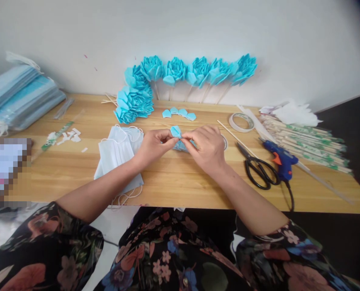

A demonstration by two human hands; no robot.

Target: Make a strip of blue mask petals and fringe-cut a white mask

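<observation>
Between my two hands is a small blue fabric petal (175, 131), folded to a point at its lower end. My left hand (157, 145) pinches it from the left with thumb and fingers. From the right, my right hand (206, 147) pinches the same lower end, fingertips meeting those of the left. More blue fabric lies partly hidden on the table under the hands. A short row of cut blue petals (179, 112) rests just beyond. White and pale blue face masks (116, 155) lie beside my left wrist.
Finished blue flowers (175, 70) on sticks lean against the wall. On the right are a tape roll (241, 122), black scissors (260, 171), a blue glue gun (281, 159) and wrapped chopsticks (310, 141). Packed masks (22, 97), white scraps (72, 135) and a blurred phone (5, 169) lie left.
</observation>
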